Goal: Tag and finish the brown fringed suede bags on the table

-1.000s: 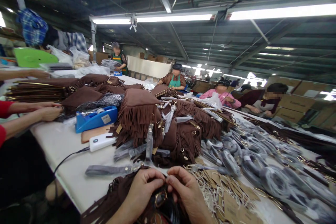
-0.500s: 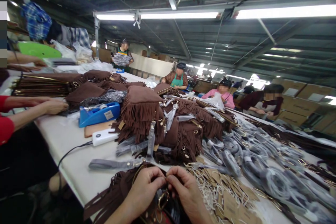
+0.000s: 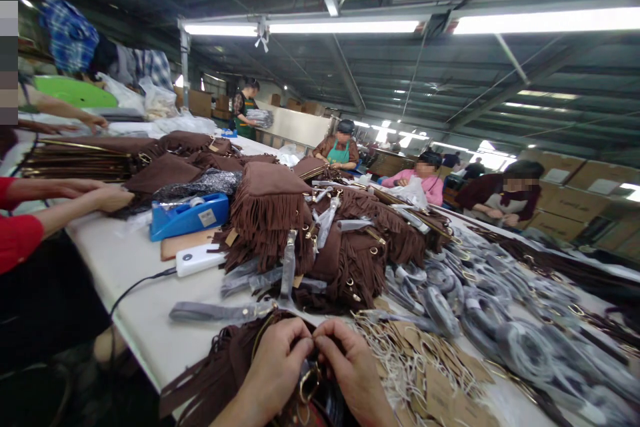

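My left hand (image 3: 277, 363) and my right hand (image 3: 350, 363) meet at the bottom centre, fingertips pinched close together. What they pinch is too small and dark to make out. Under them lies a brown fringed bag (image 3: 220, 360), with a gold ring and clasp (image 3: 309, 383) hanging just below the fingers. A grey wrapped strap (image 3: 220, 312) extends left from the bag's top. Right of my right hand, brown paper tags with white strings (image 3: 425, 373) are heaped.
Beyond my hands are piled fringed bags (image 3: 270, 197), a blue tape dispenser (image 3: 190, 217) and a white corded device (image 3: 200, 260). Wrapped straps (image 3: 480, 313) cover the right side. A person's red-sleeved arms (image 3: 65, 203) reach in from the left; other people sit or stand farther back.
My hands have barely moved, still pinched together. The standing person at the back has turned and shifted right with the grey bundle. At the left, another person's hand has reached farther right.
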`<state>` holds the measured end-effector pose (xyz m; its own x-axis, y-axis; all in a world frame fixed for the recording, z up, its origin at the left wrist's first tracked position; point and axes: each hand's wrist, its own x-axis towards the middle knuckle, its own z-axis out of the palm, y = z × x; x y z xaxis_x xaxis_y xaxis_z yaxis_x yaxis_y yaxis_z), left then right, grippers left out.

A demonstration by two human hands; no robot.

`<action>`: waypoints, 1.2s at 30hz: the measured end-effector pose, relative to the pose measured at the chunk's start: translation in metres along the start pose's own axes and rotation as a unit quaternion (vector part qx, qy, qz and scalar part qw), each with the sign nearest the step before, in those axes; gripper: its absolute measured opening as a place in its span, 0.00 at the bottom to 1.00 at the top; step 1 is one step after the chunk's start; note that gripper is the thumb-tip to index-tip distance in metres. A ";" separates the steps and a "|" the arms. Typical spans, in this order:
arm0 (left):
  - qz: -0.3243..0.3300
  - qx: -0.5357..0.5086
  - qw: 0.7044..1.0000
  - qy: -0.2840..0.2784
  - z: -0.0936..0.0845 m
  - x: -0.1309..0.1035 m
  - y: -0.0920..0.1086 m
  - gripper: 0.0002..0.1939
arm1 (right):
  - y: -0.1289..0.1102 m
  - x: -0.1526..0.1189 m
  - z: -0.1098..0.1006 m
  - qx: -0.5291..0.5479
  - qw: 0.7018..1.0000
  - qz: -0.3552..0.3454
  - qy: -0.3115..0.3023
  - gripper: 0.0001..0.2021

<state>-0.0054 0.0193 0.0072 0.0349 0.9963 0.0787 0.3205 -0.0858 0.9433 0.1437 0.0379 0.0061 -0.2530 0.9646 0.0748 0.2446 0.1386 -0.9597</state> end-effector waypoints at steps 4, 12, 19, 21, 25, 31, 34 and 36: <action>-0.012 0.001 1.000 0.022 0.005 0.000 -0.005 0.09 | 0.002 -0.001 0.004 -0.076 0.994 -0.076 0.037 0.07; 0.013 -0.012 0.999 -0.035 -0.009 0.003 0.001 0.10 | 0.005 0.002 -0.003 -0.071 0.995 -0.071 0.024 0.07; 0.179 0.177 0.957 -0.142 -0.062 -0.029 0.017 0.23 | -0.020 -0.011 -0.035 -0.125 0.978 -0.120 -0.120 0.20; 0.206 0.235 0.933 -0.176 -0.072 -0.035 0.012 0.28 | -0.025 -0.016 -0.038 -0.164 0.964 -0.120 -0.172 0.23; 0.241 0.237 0.933 -0.121 -0.072 -0.028 0.012 0.16 | -0.031 -0.023 -0.030 -0.222 0.944 -0.113 -0.216 0.15; 0.290 0.158 0.936 -0.119 -0.045 0.008 0.039 0.12 | -0.040 -0.018 -0.014 -0.137 0.967 -0.095 -0.192 0.09; 0.257 0.226 0.922 -0.181 -0.028 0.022 0.028 0.15 | -0.040 -0.013 -0.031 -0.100 0.981 -0.037 -0.161 0.08; 0.236 0.281 0.902 -0.229 -0.019 0.026 0.019 0.21 | -0.042 -0.020 -0.054 -0.113 0.990 0.000 -0.079 0.09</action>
<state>-0.0162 0.0434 0.0329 0.6387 0.7512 0.1668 0.5924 -0.6183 0.5164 0.1890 0.0247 0.0593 -0.3916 0.9200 0.0150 0.4430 0.2028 -0.8733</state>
